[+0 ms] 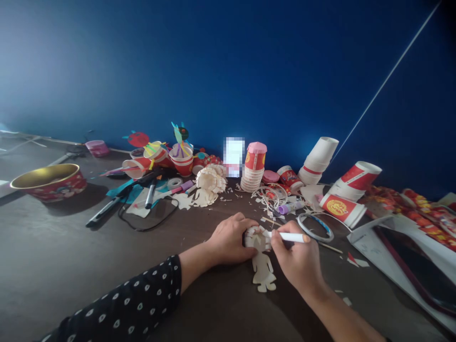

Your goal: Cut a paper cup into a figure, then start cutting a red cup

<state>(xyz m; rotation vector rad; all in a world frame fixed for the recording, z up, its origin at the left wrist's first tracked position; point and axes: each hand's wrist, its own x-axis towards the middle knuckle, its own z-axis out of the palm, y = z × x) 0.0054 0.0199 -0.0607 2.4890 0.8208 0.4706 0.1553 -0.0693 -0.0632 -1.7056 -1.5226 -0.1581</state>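
Paper figure [262, 270] lies flat on the dark table [71, 247], directly in front of the person. Left hand [230, 240]: fingers pressed together over the figure's head, thumb hidden (a pinch cannot be ruled out). Right hand [295, 256]: pinching a white marker [288, 237], tip at the head. Status: figure already cut out, reddish marks around the head's rim; body and legs show no marks so far. Paper scraps [267, 202] lie beyond, near stacked paper cups [253, 166] and cut paper flowers [210, 183].
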